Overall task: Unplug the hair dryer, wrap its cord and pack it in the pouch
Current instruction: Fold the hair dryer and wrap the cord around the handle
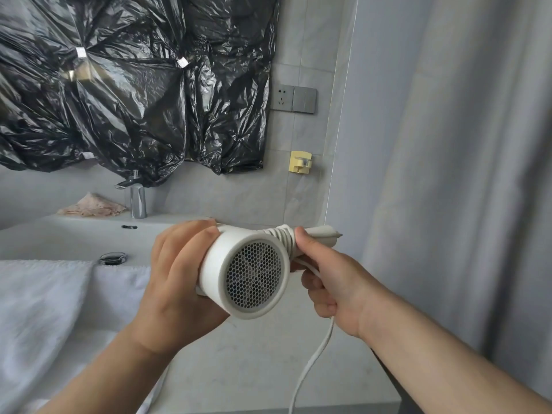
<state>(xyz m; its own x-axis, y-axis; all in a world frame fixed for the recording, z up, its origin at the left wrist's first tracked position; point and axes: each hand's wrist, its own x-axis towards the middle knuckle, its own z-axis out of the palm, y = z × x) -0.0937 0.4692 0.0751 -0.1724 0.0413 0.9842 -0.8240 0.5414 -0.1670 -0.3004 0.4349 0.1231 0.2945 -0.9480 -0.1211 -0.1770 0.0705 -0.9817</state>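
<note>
STATUS: hair dryer [239, 252] held above counter [268, 369] between both hands, grille [253, 276] facing camera | left hand [176, 279] wrapped round barrel [210, 264] | right hand [331, 276] gripping wound handle [321, 233], which points right | loose cord [310, 363] hangs below right hand, the nearer one for further turns | pouch unseen.

White sink [74, 234] sitting on a grey counter [239, 369]. Chrome faucet [137, 201] stands on the back rim, with a crumpled pinkish cloth [92, 206] just left of it. The drain [113, 258] is in front of the faucet, and a white towel [44, 294] is draped over the near edge, front-left of it.
</note>
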